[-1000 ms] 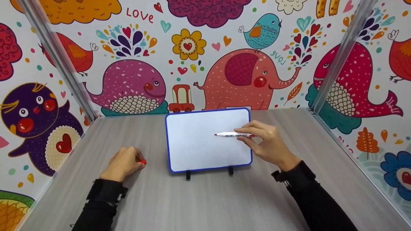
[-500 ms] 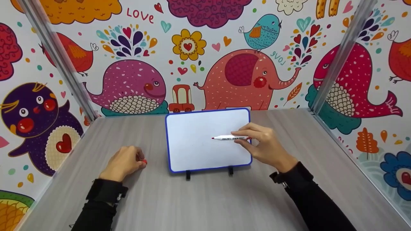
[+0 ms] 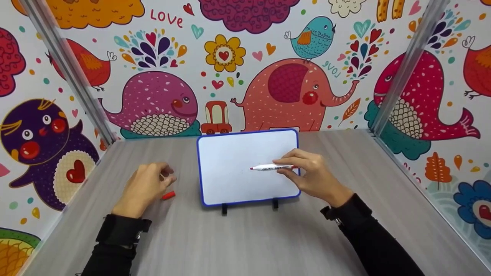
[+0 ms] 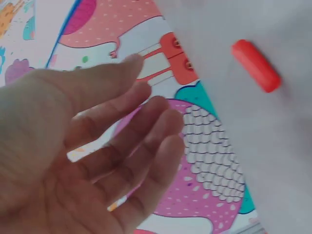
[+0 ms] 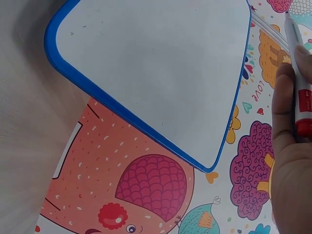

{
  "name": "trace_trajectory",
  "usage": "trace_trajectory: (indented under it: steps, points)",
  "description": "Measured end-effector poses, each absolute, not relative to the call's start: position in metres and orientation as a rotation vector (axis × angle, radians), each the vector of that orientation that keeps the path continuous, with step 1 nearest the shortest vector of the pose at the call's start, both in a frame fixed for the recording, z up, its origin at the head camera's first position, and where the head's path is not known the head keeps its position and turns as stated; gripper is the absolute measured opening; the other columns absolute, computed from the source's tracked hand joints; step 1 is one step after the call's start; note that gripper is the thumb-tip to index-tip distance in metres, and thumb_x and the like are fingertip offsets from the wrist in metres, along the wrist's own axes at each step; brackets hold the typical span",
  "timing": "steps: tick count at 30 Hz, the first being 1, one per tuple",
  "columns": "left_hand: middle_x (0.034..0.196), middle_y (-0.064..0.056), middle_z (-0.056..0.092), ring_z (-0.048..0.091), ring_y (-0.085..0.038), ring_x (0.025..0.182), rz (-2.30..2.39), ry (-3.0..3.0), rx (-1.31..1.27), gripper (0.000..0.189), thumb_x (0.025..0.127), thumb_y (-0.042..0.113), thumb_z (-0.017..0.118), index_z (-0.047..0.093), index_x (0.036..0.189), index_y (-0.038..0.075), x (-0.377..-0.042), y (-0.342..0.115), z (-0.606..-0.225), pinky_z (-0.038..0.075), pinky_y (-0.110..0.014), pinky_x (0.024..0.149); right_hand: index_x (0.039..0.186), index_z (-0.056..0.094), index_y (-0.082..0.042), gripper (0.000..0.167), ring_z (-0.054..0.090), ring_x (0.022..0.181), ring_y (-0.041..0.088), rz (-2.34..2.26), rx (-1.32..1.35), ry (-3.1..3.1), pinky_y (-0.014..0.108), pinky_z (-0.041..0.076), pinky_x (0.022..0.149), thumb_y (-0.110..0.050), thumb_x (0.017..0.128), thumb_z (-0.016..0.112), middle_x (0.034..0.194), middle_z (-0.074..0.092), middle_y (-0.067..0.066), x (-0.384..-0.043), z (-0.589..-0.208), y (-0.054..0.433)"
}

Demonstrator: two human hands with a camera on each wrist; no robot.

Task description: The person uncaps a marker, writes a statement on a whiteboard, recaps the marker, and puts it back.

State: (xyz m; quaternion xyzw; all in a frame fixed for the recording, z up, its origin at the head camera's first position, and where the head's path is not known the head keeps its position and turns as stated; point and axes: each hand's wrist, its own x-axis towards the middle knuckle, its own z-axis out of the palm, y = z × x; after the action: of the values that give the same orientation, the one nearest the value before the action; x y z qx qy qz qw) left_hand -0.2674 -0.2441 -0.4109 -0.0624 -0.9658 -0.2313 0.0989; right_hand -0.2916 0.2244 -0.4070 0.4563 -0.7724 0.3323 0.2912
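A white marker with a red tip is pinched between the thumb and fingers of my right hand, its tip pointing left before the whiteboard. In the right wrist view the marker shows its red end near the palm. The blue-framed board leans upright and bears no drawn lines. My left hand hovers over the table, left of the board, its fingers loosely bent around nothing. Just below its fingertips a red marker cap lies on the table; the left wrist view shows the cap apart from the hand.
Two black feet hold up the board's lower edge. The grey wood-grain table is enclosed by walls printed with cartoon animals, with metal posts at the back corners.
My left hand has let go of the red cap and lifted slightly away from it. My right hand has moved the marker a little left and down.
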Motion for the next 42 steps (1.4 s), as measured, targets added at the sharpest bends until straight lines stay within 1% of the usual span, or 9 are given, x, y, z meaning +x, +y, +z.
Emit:
trace_trajectory:
  steps: [6,9,11,16,24,27,32,36,42]
  points:
    - [0.113,-0.02,0.084,0.079,-0.037,0.103,-0.693,-2.673,-0.26,0.019,0.105,0.015,0.089,0.087,0.118,0.002,-0.257,-0.228,-0.399,0.071,-0.06,0.094,0.13,0.089,-0.008,0.048,0.082,0.097,0.018,0.869,1.216,-2.081,0.014,0.067,0.091,0.007,0.086,0.1,0.112,0.087,0.005,-0.29,-0.408,0.223]
    - [0.114,-0.02,0.083,0.08,-0.038,0.104,-0.701,-2.584,-0.3,0.018,0.104,0.013,0.09,0.087,0.118,0.002,-0.251,-0.217,-0.394,0.071,-0.06,0.095,0.129,0.089,-0.009,0.047,0.082,0.095,0.017,0.857,1.218,-2.082,0.013,0.067,0.089,0.006,0.086,0.1,0.112,0.087,0.005,-0.289,-0.409,0.222]
    - [0.114,-0.019,0.083,0.08,-0.036,0.104,-0.709,-2.528,-0.326,0.019,0.103,0.011,0.091,0.086,0.119,0.002,-0.248,-0.209,-0.391,0.072,-0.058,0.095,0.129,0.089,-0.009,0.044,0.082,0.095,0.017,0.853,1.216,-2.095,0.014,0.067,0.089,0.002,0.088,0.1,0.112,0.087,0.005,-0.288,-0.409,0.221]
    - [0.112,-0.017,0.081,0.08,-0.033,0.099,-0.707,-2.406,-0.423,0.019,0.102,0.007,0.091,0.085,0.118,0.0,-0.239,-0.189,-0.388,0.073,-0.049,0.092,0.13,0.089,-0.011,0.039,0.082,0.095,0.016,0.85,1.214,-2.126,0.018,0.069,0.089,-0.004,0.092,0.098,0.112,0.087,0.004,-0.287,-0.41,0.219]
    - [0.108,-0.013,0.08,0.08,-0.025,0.096,-0.708,-2.292,-0.592,0.023,0.099,0.011,0.095,0.085,0.118,0.003,-0.228,-0.157,-0.392,0.074,-0.04,0.089,0.127,0.09,-0.009,0.049,0.083,0.093,0.019,0.88,1.262,-2.082,0.028,0.073,0.085,0.01,0.083,0.1,0.11,0.087,0.005,-0.288,-0.419,0.212]
    - [0.109,-0.011,0.079,0.079,-0.022,0.097,-0.696,-2.263,-0.663,0.024,0.099,0.013,0.096,0.084,0.118,0.006,-0.225,-0.147,-0.394,0.074,-0.037,0.09,0.126,0.089,-0.008,0.049,0.083,0.092,0.019,0.891,1.286,-2.075,0.033,0.075,0.083,0.011,0.082,0.1,0.109,0.086,0.005,-0.287,-0.421,0.208]
    - [0.111,-0.008,0.08,0.082,-0.023,0.101,-0.688,-2.237,-0.761,0.029,0.097,0.017,0.098,0.085,0.121,0.008,-0.222,-0.133,-0.4,0.074,-0.034,0.093,0.126,0.089,-0.006,0.046,0.083,0.093,0.02,0.907,1.331,-2.087,0.038,0.076,0.083,0.011,0.084,0.099,0.11,0.086,0.006,-0.286,-0.423,0.204]
    - [0.113,-0.006,0.08,0.081,-0.022,0.104,-0.674,-2.254,-0.806,0.033,0.096,0.019,0.099,0.085,0.124,0.01,-0.22,-0.123,-0.406,0.074,-0.034,0.096,0.126,0.089,-0.007,0.043,0.083,0.094,0.02,0.895,1.359,-2.09,0.036,0.075,0.085,0.007,0.087,0.098,0.109,0.085,0.006,-0.284,-0.425,0.199]
    - [0.111,-0.005,0.079,0.078,-0.018,0.099,-0.639,-2.237,-0.896,0.033,0.093,0.017,0.101,0.085,0.121,0.01,-0.219,-0.111,-0.415,0.073,-0.031,0.089,0.128,0.088,-0.008,0.041,0.083,0.095,0.018,0.866,1.388,-2.108,0.027,0.073,0.09,0.004,0.09,0.098,0.109,0.085,0.006,-0.281,-0.429,0.193]
